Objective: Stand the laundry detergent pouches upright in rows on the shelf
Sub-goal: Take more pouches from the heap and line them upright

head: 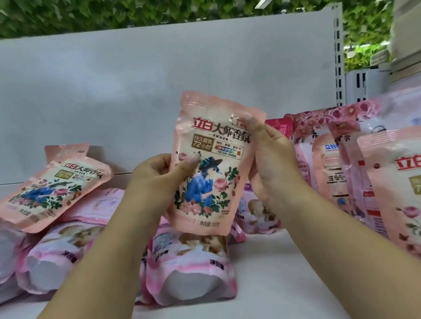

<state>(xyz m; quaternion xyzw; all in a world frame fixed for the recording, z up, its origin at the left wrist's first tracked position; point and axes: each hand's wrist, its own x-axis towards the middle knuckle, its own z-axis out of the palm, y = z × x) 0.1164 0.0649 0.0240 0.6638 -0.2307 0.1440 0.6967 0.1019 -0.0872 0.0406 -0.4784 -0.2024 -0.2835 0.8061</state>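
A peach-pink detergent pouch (212,164) with a blue-dressed figure and roses is held up in the air above the white shelf (280,281), tilted slightly. My left hand (155,182) grips its left edge, thumb on the front. My right hand (269,164) grips its right edge, fingertips at the top corner. Another peach pouch (45,193) lies flat on a pile at the left. Several pouches stand upright at the right, the nearest a peach pouch (413,199).
Pale pink pouches lie flat on the shelf: one under my hands (189,269), one to the left (56,254), one behind (258,214). A grey back panel (146,88) closes the shelf; a slotted upright (338,57) stands at its right edge. Green foliage hangs above.
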